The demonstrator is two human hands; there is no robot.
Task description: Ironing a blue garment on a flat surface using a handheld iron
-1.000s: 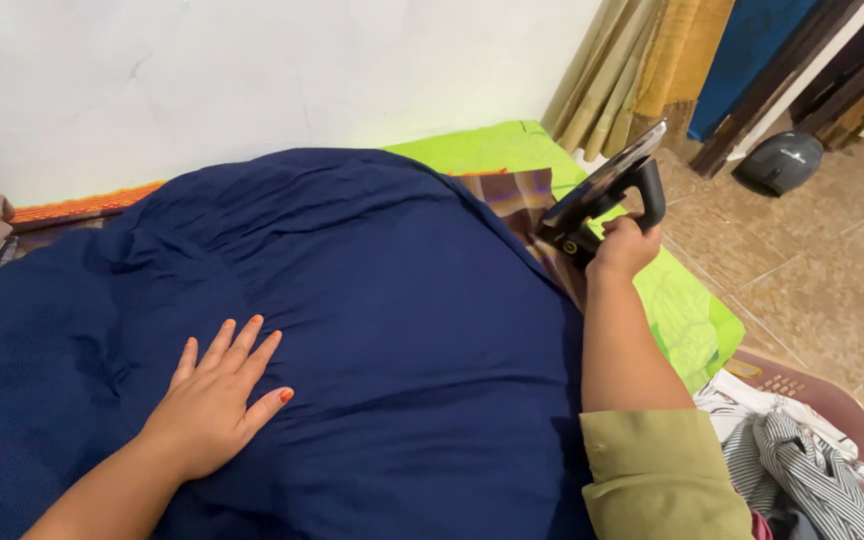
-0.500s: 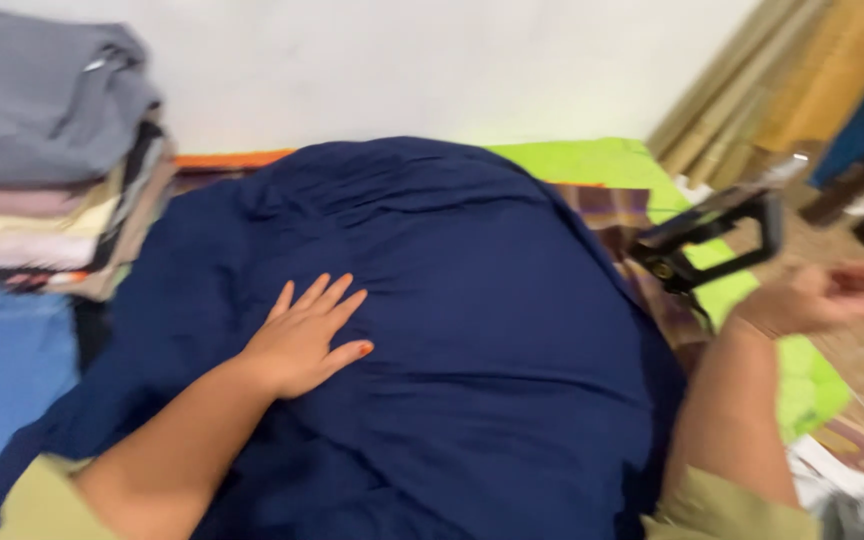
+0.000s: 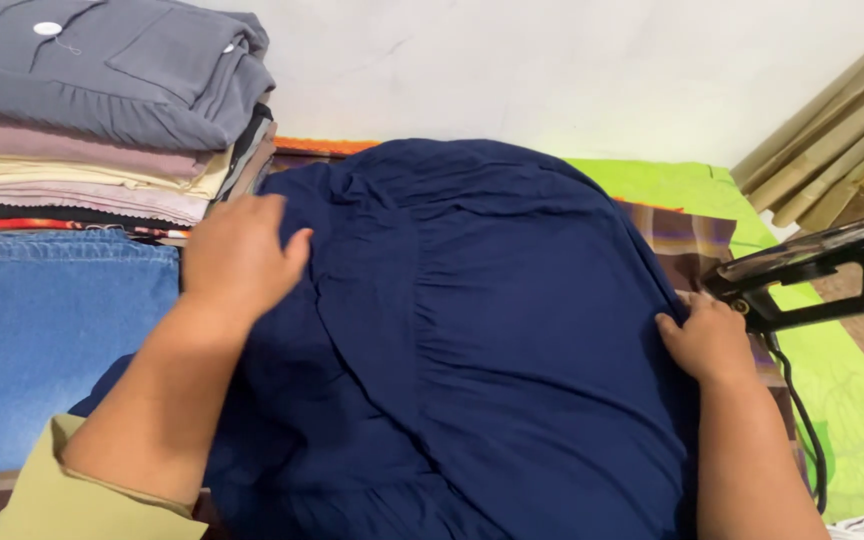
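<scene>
gripping the left edge of the navy garment (image 3: 472, 330) with the left hand (image 3: 237, 255), pinching its right edge with the right hand (image 3: 704, 338), likely tensioning it flat; standing heel-down beyond, the iron (image 3: 817, 270), released; lying on the green mat (image 3: 852, 400).

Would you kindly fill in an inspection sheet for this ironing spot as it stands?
Surface: green mat over a striped cloth.
Job's things: navy garment spread out; iron stands on its heel at the right.
Clutter: folded clothes stack; blue jeans.
Hands: left hand and right hand both at the garment's edges.
Cables: black iron cord.
Surroundings: white wall; curtain.
</scene>
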